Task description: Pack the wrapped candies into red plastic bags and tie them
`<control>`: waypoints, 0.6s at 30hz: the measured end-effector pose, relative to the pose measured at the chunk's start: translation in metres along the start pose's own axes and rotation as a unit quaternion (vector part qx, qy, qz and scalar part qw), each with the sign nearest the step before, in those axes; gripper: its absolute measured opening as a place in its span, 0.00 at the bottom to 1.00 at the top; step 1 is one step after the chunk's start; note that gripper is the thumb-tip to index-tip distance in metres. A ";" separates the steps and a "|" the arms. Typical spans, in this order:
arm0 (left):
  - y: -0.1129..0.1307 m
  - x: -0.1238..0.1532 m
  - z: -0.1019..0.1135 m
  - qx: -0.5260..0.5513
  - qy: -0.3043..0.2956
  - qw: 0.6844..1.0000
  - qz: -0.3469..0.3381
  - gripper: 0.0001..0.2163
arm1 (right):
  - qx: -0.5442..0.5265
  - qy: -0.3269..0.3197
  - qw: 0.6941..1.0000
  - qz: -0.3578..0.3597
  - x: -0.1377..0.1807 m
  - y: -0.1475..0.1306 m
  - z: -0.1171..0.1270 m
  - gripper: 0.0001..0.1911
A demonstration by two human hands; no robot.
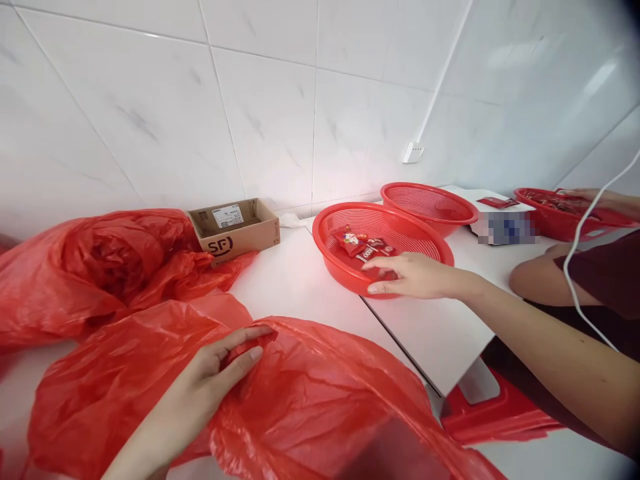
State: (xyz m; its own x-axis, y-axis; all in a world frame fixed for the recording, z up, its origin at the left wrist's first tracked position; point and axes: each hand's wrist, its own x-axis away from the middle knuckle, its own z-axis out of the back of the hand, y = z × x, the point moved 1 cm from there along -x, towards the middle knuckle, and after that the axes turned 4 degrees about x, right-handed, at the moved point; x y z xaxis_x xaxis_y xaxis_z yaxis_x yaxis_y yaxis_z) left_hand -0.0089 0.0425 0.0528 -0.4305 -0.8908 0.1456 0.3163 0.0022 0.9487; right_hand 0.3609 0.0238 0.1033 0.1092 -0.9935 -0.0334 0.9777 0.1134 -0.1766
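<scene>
My left hand (220,373) is pinched on the edge of a thin red plastic bag (320,387), which spreads loosely across the foreground with its mouth partly parted. At a red plastic basket (325,257), my right hand (413,275) lies over the near rim, the fingers to the inside and the thumb towards the outside. Several small red printed packets (367,245) lie at the bottom of this basket, close to the fingertips; the fingers hide some of its contents.
A large heap of red bags (100,267) lies left, beside an open cardboard box (240,233). Behind stands a second red basket (430,207). At right, another person's hand (595,197) is at a filled red basket (550,223). A white cable (575,267) hangs there.
</scene>
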 end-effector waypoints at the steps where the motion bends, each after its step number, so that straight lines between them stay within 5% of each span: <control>1: -0.001 -0.001 -0.002 0.008 -0.005 1.000 0.008 0.21 | -0.043 -0.010 0.999 0.006 -0.004 -0.001 0.004 0.21; 4: 0.000 -0.009 -0.009 0.031 -0.025 0.999 0.033 0.22 | -0.073 0.004 0.997 -0.032 -0.029 0.016 0.008 0.22; 10: 0.011 -0.038 -0.016 0.002 -0.032 0.999 0.007 0.26 | 0.031 -0.062 0.985 -0.156 -0.092 0.075 -0.011 0.45; 15: 0.002 -0.040 -0.016 0.018 -0.023 0.999 0.021 0.32 | 0.023 -0.088 0.963 -0.254 -0.110 0.083 -0.024 0.44; 18: -0.005 -0.039 -0.017 0.005 0.000 1.000 0.008 0.35 | -0.019 -0.087 0.965 -0.247 -0.110 0.080 -0.030 0.44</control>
State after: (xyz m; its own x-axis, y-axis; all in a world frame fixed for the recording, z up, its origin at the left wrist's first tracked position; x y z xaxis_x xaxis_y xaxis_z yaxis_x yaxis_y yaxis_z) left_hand 0.0204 0.0700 0.0373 -0.4258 -0.8903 0.1616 0.3148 0.0217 0.9489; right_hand 0.4213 0.1423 0.0632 -0.3361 -0.9133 0.2300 0.9115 -0.3769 -0.1647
